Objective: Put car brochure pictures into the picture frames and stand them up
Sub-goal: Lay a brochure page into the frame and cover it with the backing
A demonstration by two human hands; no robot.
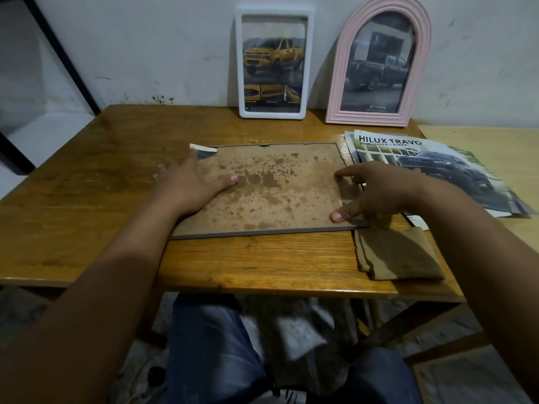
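Third frame (262, 191) face-down mid-desk (87, 170), picture corner (204, 151) poking out top left; left hand (189, 188) flat on backing, right hand (370, 193) fingers pressing right edge, gripping nothing; backing may crease that corner.

Folded brown cloth (398, 253) on wooden table (87, 176)
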